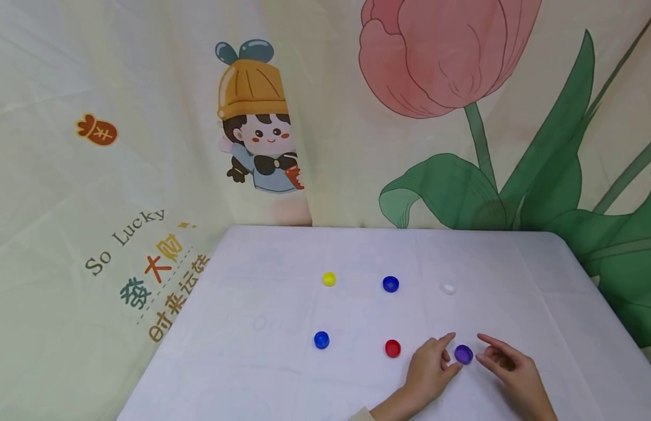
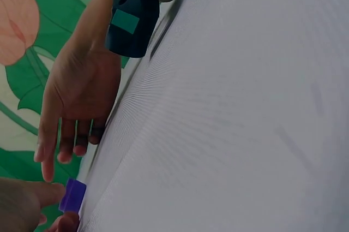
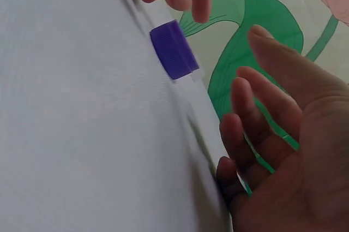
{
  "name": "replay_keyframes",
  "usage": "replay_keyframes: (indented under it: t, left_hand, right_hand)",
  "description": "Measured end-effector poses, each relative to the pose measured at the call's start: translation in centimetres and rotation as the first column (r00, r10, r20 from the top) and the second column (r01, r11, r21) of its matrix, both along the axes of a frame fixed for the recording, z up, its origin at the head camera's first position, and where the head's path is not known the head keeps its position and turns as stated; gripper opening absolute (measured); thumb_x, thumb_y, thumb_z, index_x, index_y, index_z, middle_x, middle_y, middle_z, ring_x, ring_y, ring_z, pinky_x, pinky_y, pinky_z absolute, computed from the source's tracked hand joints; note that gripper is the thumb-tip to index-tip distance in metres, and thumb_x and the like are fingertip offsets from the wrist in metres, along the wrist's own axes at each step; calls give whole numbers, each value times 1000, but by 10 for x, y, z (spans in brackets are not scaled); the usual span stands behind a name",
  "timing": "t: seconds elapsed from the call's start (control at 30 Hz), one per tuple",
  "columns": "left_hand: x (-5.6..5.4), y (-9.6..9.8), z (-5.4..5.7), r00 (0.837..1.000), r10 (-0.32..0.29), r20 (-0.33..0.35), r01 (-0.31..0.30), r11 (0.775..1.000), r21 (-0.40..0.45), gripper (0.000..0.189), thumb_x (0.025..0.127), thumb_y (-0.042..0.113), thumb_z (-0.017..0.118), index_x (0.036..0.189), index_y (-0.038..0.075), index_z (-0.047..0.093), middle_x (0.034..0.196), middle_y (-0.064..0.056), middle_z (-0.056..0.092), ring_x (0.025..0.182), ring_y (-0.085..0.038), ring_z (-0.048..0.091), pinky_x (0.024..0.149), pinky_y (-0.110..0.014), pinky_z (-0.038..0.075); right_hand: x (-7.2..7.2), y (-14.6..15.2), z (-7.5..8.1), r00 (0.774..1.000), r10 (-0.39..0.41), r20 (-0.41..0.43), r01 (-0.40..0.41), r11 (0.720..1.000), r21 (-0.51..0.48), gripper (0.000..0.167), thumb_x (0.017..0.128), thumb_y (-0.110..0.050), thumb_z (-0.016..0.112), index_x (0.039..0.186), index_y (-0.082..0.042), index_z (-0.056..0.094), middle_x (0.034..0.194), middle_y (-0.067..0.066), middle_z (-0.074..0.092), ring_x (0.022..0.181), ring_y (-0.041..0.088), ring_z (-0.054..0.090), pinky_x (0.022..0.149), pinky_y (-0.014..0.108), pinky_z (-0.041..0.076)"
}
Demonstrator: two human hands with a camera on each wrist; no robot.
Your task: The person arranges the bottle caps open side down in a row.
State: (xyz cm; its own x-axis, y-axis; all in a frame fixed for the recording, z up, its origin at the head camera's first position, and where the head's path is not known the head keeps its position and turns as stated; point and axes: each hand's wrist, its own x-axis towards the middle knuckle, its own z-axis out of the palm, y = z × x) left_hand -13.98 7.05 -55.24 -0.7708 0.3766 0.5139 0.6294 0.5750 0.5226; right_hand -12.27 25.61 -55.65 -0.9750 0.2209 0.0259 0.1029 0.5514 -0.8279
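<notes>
A purple bottle cap (image 1: pixel 464 354) lies hollow side up on the white-covered table, between the two hands. My left hand (image 1: pixel 429 365) is just left of it, index finger and thumb spread, their tips close to its rim. On the other side is my right hand (image 1: pixel 515 374), its thumb and index finger apart and pointing toward the cap, with nothing held. In the right wrist view the ridged side of the purple cap (image 3: pixel 173 50) shows, a gap separating it from the right hand (image 3: pixel 289 128). The left wrist view catches the left hand (image 2: pixel 27 202) right by the cap.
Left of the hands lie a red cap (image 1: pixel 392 348) and a blue cap (image 1: pixel 321 340). Farther back are a yellow cap (image 1: pixel 329 279), another blue cap (image 1: pixel 391 284) and a whitish cap (image 1: pixel 448 289). A printed curtain (image 1: pixel 330 117) hangs behind the table (image 1: pixel 225 362).
</notes>
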Motion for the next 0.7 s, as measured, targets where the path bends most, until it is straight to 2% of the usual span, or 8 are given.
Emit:
replay_keyframes:
  t: [0.07, 0.27, 0.47, 0.7]
  left_hand:
    - [-1, 2, -1, 999, 33, -7, -33, 999, -43, 51, 74, 24, 78, 119, 7, 60, 70, 10, 51, 57, 10, 38, 54, -4, 28]
    - [-4, 7, -2, 995, 97, -22, -99, 986, -131, 45, 74, 29, 77, 111, 8, 65, 66, 14, 47, 56, 7, 36, 51, -8, 27]
    - [-6, 8, -5, 993, 112, -28, -115, 978, -177, 36, 74, 31, 76, 105, 14, 70, 63, 16, 44, 54, 6, 34, 49, -10, 25]
    - [-6, 9, -6, 994, 100, -52, -108, 979, -171, 28, 75, 31, 76, 99, 19, 73, 62, 16, 43, 53, 7, 33, 48, -9, 23]
  right_hand:
    - [0, 0, -3, 999, 33, -6, -33, 999, 16, 49, 80, -37, 71, 120, -11, 62, 83, 3, 59, 71, 12, 51, 60, 21, 44]
    - [2, -1, -7, 988, 114, -108, -108, 992, 66, 44, 77, -30, 75, 114, -10, 65, 79, -2, 56, 72, 7, 50, 65, 16, 40]
    - [3, -1, -10, 977, 146, -155, -131, 986, 105, 38, 76, -26, 76, 110, -11, 68, 76, -7, 55, 71, 6, 48, 66, 16, 38]
    - [3, -3, -9, 966, 164, -199, -131, 977, 169, 33, 73, -17, 78, 104, -11, 70, 72, -11, 53, 68, 4, 46, 61, 23, 39]
